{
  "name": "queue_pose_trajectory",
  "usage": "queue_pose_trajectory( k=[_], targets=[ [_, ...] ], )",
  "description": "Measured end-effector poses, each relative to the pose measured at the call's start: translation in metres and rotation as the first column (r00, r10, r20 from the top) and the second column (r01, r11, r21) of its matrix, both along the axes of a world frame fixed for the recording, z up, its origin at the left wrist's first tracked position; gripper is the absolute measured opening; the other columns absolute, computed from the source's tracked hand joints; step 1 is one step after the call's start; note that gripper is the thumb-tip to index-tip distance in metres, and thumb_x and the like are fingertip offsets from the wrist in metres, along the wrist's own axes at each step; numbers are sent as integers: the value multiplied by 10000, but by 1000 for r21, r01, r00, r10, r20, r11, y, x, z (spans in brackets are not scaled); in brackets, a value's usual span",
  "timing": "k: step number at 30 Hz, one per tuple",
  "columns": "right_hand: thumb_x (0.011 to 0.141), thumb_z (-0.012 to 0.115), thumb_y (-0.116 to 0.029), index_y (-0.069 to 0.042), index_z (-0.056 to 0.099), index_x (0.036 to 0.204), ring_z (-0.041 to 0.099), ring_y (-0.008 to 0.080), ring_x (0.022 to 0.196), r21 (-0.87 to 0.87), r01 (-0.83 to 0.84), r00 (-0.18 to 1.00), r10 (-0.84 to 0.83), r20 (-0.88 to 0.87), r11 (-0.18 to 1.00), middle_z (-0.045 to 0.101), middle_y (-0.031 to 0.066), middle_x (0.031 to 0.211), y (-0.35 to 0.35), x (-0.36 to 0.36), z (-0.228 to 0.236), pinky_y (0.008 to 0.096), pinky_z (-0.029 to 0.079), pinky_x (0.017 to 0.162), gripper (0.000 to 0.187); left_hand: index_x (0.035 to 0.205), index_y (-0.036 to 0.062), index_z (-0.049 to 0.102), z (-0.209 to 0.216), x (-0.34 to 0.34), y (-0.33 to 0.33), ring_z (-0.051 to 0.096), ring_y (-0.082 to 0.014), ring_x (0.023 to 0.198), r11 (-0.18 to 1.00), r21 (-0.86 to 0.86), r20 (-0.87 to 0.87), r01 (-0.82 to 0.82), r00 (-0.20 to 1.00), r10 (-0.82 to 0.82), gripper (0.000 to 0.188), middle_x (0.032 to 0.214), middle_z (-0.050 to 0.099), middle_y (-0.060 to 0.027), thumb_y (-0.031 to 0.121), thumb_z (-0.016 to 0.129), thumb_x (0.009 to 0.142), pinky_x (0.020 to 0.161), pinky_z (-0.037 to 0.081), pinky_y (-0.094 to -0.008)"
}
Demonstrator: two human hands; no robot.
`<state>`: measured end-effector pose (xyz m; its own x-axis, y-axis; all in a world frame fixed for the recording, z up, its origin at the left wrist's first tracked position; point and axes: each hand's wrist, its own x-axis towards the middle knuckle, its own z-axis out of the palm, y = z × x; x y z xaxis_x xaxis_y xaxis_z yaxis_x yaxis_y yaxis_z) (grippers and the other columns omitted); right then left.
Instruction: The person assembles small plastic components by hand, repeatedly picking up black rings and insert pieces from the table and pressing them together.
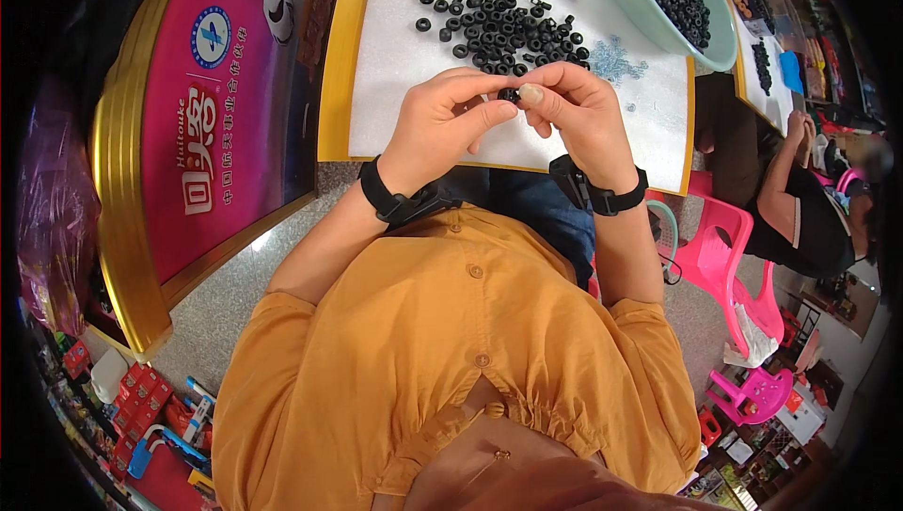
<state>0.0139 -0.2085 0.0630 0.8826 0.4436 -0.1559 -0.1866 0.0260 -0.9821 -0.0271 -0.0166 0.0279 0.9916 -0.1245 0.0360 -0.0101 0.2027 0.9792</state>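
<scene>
Subject item: one small black piece (509, 95), located between the fingertips of both hands, over the near part of a white sheet (381, 116) on the yellow-edged worktop (336, 111).

Governing relation: the piece lies at the right end of the left hand (437, 125) and at the left end of the right hand (588, 120). Neither hand is clearly nearer; the fingertips of both converge on it. Its long axis cannot be determined, since the piece is small and partly covered by fingers.

Left hand: thumb and forefinger nearly closed, pinching the piece from the near and far sides. Right hand: thumb and forefinger drawn together at the right edge of the piece; whether they grip it or merely touch it cannot be told. Remaining fingers of both hands are curled, with nothing else seen in them.

Surroundings: a loose pile of black rings (503, 31) lies directly beyond the fingertips, its nearest rings just past the forefingers. Light-blue bits (616, 61) are scattered beyond the right hand, to the right of the pile. Farther right stands a pale green bowl (720, 48) holding many more black pieces, well apart from both hands.
</scene>
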Motion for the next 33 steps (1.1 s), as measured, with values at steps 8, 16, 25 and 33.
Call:
queue_pose_trajectory(
  k=[8,16,25,33],
  targets=[
    [912,709,-127,-7,695,992,557,62,673,-159,7,996,7,86,987,652,7,800,-1,-7,15,210,456,588,145,1097,-16,702,-2,-1,1,547,-59,573,973,232,180,0,983,-43,228,904,641,-46,75,715,888,484,431,-201],
    [917,707,-154,-9,663,941,560,66,650,-13,-34,987,31,-157,999,630,10,776,-7,0,0,204,423,550,154,1055,-2,711,-8,-1,-3,558,-96,592,913,385,348,-135,938,-8,230,852,645,-60,122,746,865,508,439,-232],
    [997,599,-276,-16,613,968,542,92,634,321,-24,863,182,-471,947,618,48,812,-8,-8,-26,217,400,509,262,1043,9,709,-7,-3,-6,592,-174,690,842,474,502,-257,865,-18,250,835,633,-81,115,770,825,592,474,-265],
    [1021,548,-324,-15,624,992,483,70,670,375,74,892,107,-439,924,571,9,799,-3,-27,-44,200,356,550,320,1057,11,705,-18,3,-6,592,-183,688,854,453,559,-256,828,-49,252,822,624,-80,82,757,820,588,476,-272]
  ],
)
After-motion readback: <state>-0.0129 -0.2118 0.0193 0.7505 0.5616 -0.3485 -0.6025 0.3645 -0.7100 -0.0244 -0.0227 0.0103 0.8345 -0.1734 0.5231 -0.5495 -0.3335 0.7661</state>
